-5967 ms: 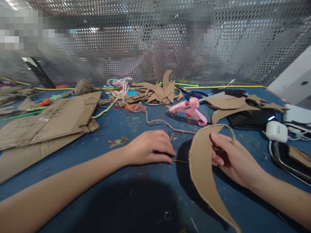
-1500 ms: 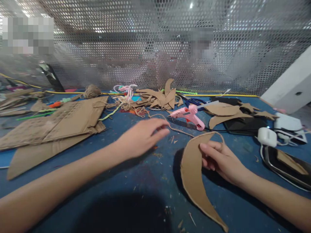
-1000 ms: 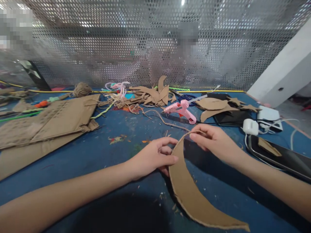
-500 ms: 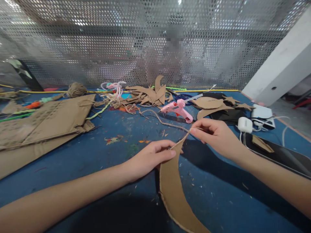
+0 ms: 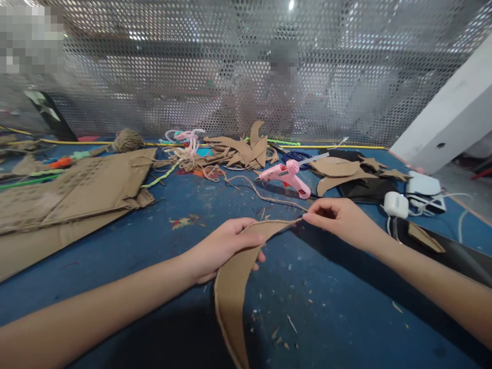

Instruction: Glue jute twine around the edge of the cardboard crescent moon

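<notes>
A curved, crescent-shaped piece of cardboard point(image 5: 232, 282) is gripped near its upper part by my left hand point(image 5: 234, 243), thumb on top and fingers beneath. Twine point(image 5: 265, 198) runs along the crescent's outer edge up to its pointed tip. At that tip my right hand point(image 5: 338, 218) pinches the twine between thumb and fingers. From there the loose twine trails back across the table to a tangle of cords. A pink glue gun point(image 5: 288, 177) with a clear glue stick lies just beyond my right hand.
Cut cardboard pieces point(image 5: 242, 151) are heaped at the back. A large cardboard sheet point(image 5: 84, 184) lies left, a twine ball point(image 5: 128, 140) behind it. On the right are more cardboard shapes point(image 5: 338, 168), a white charger point(image 5: 395, 205) and a dark tablet-like slab point(image 5: 461, 256). Perforated metal point(image 5: 172, 66) stands behind.
The crescent has swung, its lower end moving left and its tip now pointing more to the right. My left hand has shifted slightly left; my right hand still pinches the twine.
</notes>
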Demonstrator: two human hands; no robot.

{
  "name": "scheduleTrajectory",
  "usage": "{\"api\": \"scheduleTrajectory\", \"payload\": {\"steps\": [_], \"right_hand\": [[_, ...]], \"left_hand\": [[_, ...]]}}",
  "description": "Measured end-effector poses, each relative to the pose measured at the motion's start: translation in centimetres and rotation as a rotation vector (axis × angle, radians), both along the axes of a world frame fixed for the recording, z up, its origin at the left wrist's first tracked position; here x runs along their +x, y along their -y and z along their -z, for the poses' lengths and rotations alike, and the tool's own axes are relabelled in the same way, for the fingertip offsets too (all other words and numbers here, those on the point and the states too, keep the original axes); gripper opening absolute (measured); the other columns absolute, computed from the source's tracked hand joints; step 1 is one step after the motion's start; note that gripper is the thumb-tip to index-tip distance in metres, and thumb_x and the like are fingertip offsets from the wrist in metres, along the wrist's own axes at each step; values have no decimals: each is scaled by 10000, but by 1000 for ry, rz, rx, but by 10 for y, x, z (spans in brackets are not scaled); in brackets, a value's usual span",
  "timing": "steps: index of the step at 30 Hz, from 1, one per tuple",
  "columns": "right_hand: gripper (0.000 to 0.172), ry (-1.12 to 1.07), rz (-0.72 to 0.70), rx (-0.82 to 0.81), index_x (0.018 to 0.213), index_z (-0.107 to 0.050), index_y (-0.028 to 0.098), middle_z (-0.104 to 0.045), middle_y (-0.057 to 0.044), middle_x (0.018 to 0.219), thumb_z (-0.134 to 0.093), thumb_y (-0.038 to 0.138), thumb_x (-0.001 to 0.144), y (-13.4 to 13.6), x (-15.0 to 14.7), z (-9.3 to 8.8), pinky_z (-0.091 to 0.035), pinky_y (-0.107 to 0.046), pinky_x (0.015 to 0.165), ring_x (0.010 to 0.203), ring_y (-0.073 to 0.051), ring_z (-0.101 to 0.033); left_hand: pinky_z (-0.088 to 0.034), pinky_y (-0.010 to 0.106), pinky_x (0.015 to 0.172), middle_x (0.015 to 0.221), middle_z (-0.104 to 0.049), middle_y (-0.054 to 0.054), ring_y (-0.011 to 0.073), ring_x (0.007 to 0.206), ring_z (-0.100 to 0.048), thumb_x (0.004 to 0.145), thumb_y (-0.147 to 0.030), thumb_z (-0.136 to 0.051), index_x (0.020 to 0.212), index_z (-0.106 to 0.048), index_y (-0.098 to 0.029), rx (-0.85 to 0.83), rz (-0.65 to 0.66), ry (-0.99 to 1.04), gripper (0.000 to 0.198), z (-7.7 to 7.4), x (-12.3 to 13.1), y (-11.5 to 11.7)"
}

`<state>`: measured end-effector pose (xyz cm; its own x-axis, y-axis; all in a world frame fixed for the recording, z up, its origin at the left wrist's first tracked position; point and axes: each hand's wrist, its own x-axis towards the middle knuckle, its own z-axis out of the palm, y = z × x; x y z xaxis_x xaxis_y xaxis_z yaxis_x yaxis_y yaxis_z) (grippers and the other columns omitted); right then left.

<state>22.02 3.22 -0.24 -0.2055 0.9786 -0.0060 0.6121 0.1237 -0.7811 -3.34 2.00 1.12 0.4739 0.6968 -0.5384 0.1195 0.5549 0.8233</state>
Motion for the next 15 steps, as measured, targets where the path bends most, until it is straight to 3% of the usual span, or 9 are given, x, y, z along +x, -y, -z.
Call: {"api": "scheduleTrajectory", "payload": {"steps": [5, 8, 11, 15], "right_hand": [[382, -2, 205, 261, 962, -618, 189, -667, -86, 975, -698, 468, 713, -23, 6, 5, -495, -363, 723, 835, -218, -608], [434, -21, 129, 241, 1056, -616, 194, -651, -106, 1111, -701, 442, 711, -49, -1, 3, -508, -399, 778, 900, -238, -621], [431, -36, 22, 145, 1055, -643, 187, -682, -96, 981, -711, 425, 702, -72, -17, 1, -507, -338, 591, 720, -197, -614], [372, -35, -41, 76, 986, -693, 208, -624, -15, 642, -714, 447, 702, -85, -32, 1, -327, -251, 363, 422, -95, -401]], "left_hand": [[-498, 172, 513, 766, -656, 23, 90, 599, -610, 821, -237, -648, 993, -583, -118, 60, -3, -11, 220, -4, -13, -1], [-506, 186, 531, 758, -672, 24, 98, 594, -629, 826, -254, -642, 984, -574, -129, 73, 18, -3, 213, -2, -15, -1], [-510, 198, 540, 746, -676, 9, 94, 569, -629, 812, -267, -658, 985, -582, -144, 87, 54, 11, 225, 1, -16, -1], [-506, 204, 535, 756, -683, 6, 93, 556, -627, 787, -282, -687, 992, -616, -154, 97, 105, 12, 251, 2, -19, -1]]}}
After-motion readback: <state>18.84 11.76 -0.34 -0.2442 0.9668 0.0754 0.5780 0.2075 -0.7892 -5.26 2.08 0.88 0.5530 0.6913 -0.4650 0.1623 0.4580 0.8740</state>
